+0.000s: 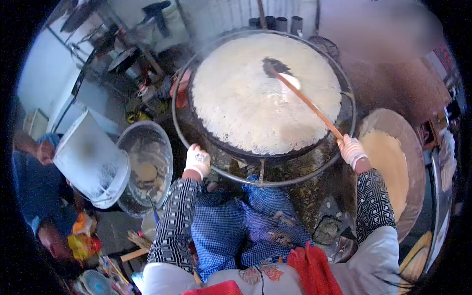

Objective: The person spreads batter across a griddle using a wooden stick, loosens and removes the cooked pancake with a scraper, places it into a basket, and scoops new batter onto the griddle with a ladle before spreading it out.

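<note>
My right hand (pixel 351 151), in a pale striped glove, is closed around the end of a long wooden stick (pixel 309 104). Its far end reaches onto a large round griddle (pixel 268 157) coated with a thin layer of pale batter (pixel 236 93). Beside the stick's tip lies a whiter patch (pixel 291 80), and a dark bare spot (pixel 276 65) shows there. A metal ring (pixel 236 178) surrounds the griddle. My left hand (pixel 198 160), also gloved, has its fingers curled over the ring's near left side.
At right stands a wide tub (pixel 415 162) of tan batter. On the left, another person's hand (pixel 45 151) touches a tilted white bucket (pixel 91 160) over a metal basin (pixel 164 147). A red cloth (pixel 314 270) hangs at my lap. Dark cylinders (pixel 281 24) stand behind the griddle.
</note>
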Demonstrator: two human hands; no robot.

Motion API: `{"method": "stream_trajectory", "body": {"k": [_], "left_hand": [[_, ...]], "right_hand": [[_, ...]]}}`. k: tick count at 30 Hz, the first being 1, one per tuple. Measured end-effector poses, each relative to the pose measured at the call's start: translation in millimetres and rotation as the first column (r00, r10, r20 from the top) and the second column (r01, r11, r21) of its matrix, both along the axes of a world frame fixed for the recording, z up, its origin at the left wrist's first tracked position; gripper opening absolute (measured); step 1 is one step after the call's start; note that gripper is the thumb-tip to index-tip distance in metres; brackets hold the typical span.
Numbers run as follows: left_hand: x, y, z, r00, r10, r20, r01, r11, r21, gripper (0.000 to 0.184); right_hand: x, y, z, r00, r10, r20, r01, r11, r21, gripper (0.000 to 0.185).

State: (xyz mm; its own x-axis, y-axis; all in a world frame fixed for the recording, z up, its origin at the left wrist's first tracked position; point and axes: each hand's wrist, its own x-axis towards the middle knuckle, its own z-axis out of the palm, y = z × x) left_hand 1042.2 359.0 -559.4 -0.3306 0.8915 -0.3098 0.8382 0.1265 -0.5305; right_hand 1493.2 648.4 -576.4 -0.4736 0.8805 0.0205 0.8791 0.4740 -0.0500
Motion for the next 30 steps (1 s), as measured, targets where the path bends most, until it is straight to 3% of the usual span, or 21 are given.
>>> {"method": "stream_trajectory", "body": {"k": [1, 3, 5, 7, 9, 11, 12, 15, 18, 23, 25, 27, 29, 30], "left_hand": [[-7.4, -1.2, -1.8, 0.999, -0.026, -0.044, 0.027, 0.999, 0.036, 0.021], [-26.6, -2.7, -9.8, 0.996, -0.041, -0.083, 0.045, 0.998, 0.049, 0.018], [-34.7, -5.9, -9.5, 0.994, -0.057, -0.096, 0.064, 0.995, 0.075, 0.016], [-42.5, -10.6, -15.1, 0.991, -0.086, -0.103, 0.094, 0.992, 0.078, 0.015], [-52.3, -10.7, -20.2, 0.989, -0.1, -0.109, 0.11, 0.99, 0.086, 0.014], [-53.6, -9.8, -20.9, 0.99, -0.106, -0.096, 0.114, 0.99, 0.083, 0.015], [-54.0, -9.4, -22.7, 0.989, -0.11, -0.096, 0.119, 0.989, 0.087, 0.015], [-56.0, -4.7, -24.6, 0.992, -0.09, -0.086, 0.1, 0.988, 0.119, 0.017], [-31.4, -2.5, -14.5, 0.996, -0.073, -0.056, 0.078, 0.993, 0.086, 0.017], [62.3, -3.7, -5.3, 0.99, 0.096, 0.104, -0.104, 0.992, 0.073, 0.019], [115.8, -2.3, -16.2, 0.979, 0.117, 0.169, -0.153, 0.963, 0.221, 0.021], [165.8, 15.5, -9.4, 0.891, 0.223, 0.395, -0.219, 0.974, -0.055, 0.041], [214.3, -5.7, -18.6, 0.904, -0.083, 0.42, -0.057, 0.949, 0.311, 0.062], [229.9, -22.8, -11.7, 0.875, -0.178, 0.45, -0.02, 0.916, 0.401, 0.065]], "right_hand": [[-2.1, 9.0, -4.4, 0.996, -0.031, -0.08, 0.023, 0.995, -0.097, 0.04], [-13.4, -2.1, 9.4, 1.0, -0.027, 0.007, 0.028, 0.989, -0.148, 0.043], [-20.3, -20.7, -7.9, 0.982, 0.002, -0.187, -0.046, 0.972, -0.231, 0.041], [-17.8, -58.3, -49.3, 0.831, 0.071, -0.552, -0.209, 0.959, -0.192, 0.032], [-33.7, -123.4, -0.4, 0.597, -0.196, -0.778, -0.354, 0.805, -0.475, 0.036], [-45.0, -177.2, 59.3, 0.436, -0.478, -0.762, -0.436, 0.629, -0.644, 0.051], [-36.7, -179.9, 43.8, 0.387, -0.512, -0.767, -0.436, 0.631, -0.642, 0.063], [-36.9, -183.2, 34.4, 0.204, -0.583, -0.787, -0.384, 0.691, -0.612, 0.059], [-45.7, -176.0, 20.6, 0.05, -0.704, -0.708, -0.429, 0.625, -0.652, 0.056], [-71.6, -157.9, 12.7, 0.206, -0.726, -0.656, -0.449, 0.525, -0.723, 0.048], [-77.8, -150.9, 17.9, 0.226, -0.73, -0.645, -0.434, 0.518, -0.737, 0.048], [-82.0, -138.3, 15.1, 0.227, -0.744, -0.628, -0.409, 0.512, -0.755, 0.047], [-89.6, -129.5, 18.4, 0.259, -0.729, -0.634, -0.404, 0.515, -0.756, 0.046], [-90.4, -127.4, 19.2, 0.274, -0.711, -0.647, -0.415, 0.52, -0.747, 0.047]]}}
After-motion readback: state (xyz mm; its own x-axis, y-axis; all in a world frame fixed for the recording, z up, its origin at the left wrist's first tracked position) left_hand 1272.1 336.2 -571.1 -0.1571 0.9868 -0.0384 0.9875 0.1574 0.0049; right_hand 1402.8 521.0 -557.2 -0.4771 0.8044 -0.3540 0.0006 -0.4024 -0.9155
